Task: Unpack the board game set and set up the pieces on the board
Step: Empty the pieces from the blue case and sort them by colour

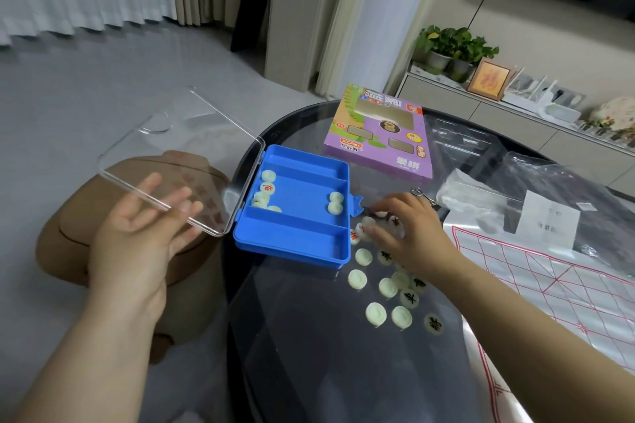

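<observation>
While the left hand [137, 237] props the clear lid [165, 154] on straight, flat fingers, clasping nothing, the blue case [288, 251] lies wide open at the rim of the glass table [309, 354]. A handful of pale pieces in the case [266, 187] wait in the middle compartment; the two outer compartments look bare. Behind it sits the purple box [378, 137].

Moving across, the right hand [409, 227] is down over a heap of discs just beside the case, fingers bent onto them. Whether it has actually pinched one, I cannot tell. More pieces on the table [376, 314] lie scattered toward the viewer, some face up, some blank side up.

Those discs look small, light, hard and smooth. On glass I would expect them to skate, so a thumb-and-fingertip pinch across the rim seems surest. Far right, the board sheet [549, 285] with its red grid looks thin, soft and creased. It probably wants smoothing flat before anything stands on it.
</observation>
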### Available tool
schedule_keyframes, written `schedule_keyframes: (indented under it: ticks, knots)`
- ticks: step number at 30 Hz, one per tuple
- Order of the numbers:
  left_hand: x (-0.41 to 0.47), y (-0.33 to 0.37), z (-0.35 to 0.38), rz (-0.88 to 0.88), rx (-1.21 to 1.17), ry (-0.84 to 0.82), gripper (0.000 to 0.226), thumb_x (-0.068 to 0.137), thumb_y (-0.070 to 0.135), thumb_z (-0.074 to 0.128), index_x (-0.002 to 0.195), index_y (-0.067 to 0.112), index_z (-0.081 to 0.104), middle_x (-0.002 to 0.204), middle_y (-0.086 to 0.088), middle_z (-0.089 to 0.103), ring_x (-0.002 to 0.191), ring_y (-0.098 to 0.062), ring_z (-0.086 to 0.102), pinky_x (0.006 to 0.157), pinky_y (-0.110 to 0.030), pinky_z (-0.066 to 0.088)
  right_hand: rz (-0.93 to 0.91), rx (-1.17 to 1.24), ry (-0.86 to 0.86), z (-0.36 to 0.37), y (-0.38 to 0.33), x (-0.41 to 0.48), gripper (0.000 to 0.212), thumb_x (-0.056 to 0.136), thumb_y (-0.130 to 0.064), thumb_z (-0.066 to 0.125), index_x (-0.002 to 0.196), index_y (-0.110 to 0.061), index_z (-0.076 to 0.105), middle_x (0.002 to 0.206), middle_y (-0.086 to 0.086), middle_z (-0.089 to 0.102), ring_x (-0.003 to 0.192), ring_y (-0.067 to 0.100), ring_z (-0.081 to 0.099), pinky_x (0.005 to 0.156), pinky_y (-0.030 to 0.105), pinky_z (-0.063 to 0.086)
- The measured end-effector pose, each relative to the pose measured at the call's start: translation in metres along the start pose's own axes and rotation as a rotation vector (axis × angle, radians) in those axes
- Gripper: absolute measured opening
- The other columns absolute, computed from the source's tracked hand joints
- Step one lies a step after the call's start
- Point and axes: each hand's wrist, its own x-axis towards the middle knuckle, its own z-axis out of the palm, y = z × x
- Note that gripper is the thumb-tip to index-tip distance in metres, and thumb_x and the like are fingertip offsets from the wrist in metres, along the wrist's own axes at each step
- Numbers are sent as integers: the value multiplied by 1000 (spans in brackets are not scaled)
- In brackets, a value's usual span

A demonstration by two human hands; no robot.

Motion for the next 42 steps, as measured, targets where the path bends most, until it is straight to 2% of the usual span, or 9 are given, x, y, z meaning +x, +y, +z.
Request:
schedule_keyframes:
  ticks: [7,10,14,17,25,28,32,36,42]
  knots:
    - [0,1,-1,-25,-18,-5,51,86,-5,49,133,13,39,90,4,61,60,3,65,56,-11,52,-13,23,10,-4,-11,13,19,85,-23,60,101,-14,66,107,2,58,99,19,45,76,20,26]
    - [1,2,-2,-34,-28,-4,51,86,-5,49,132,14,40,90,4,61,60,3,65,56,-11,52,-44,49,31,-16,-27,28,20,86,-16,58,105,-11,64,107,3,58,93,13,43,72,14,28]
    - [1,4,-1,-44,-35,9,49,85,-5,50,130,16,43,90,4,61,63,0,66,55,-11,52,-81,-72,-166,-22,-50,50,29,87,-18,58,115,-14,60,120,3,57,108,17,49,82,22,37]
    - [1,3,-1,-53,-42,18,50,85,-5,52,129,17,44,90,4,62,67,-2,65,58,-11,53,-93,-288,-353,-15,-59,57,40,87,-27,56,124,-16,51,125,3,54,118,20,42,91,28,38]
    - [0,6,1,-44,-35,10,51,83,-5,54,127,20,45,89,6,62,74,-5,63,56,-10,51,-94,-341,-383,-7,-60,58,36,90,-16,48,126,-16,50,127,4,52,121,22,39,95,30,38]
    - [-1,5,1,-48,-37,13,53,83,-5,54,129,18,44,89,5,62,71,-5,64,55,-9,51,-83,-308,-409,-8,-59,56,32,90,-14,49,122,-16,53,126,4,53,116,22,45,92,28,40]
    - [-1,4,1,-46,-33,6,53,83,-5,53,131,16,43,90,5,61,83,-9,60,59,-10,52,-62,-315,-454,-10,-60,57,28,87,-12,51,115,-15,54,118,5,55,103,23,52,82,28,43]
    - [-1,3,2,-47,-36,2,52,83,-5,52,131,16,43,90,4,61,80,-9,59,58,-10,51,-85,-387,-513,-10,-64,63,26,85,-12,55,111,-11,53,113,7,52,85,18,45,71,27,39]
    - [-1,3,0,-37,-25,-6,53,84,-4,53,131,15,42,90,4,61,74,-7,63,57,-10,52,-62,-354,-555,-14,-64,71,23,87,-10,54,110,-10,54,103,7,54,85,17,46,77,28,43]
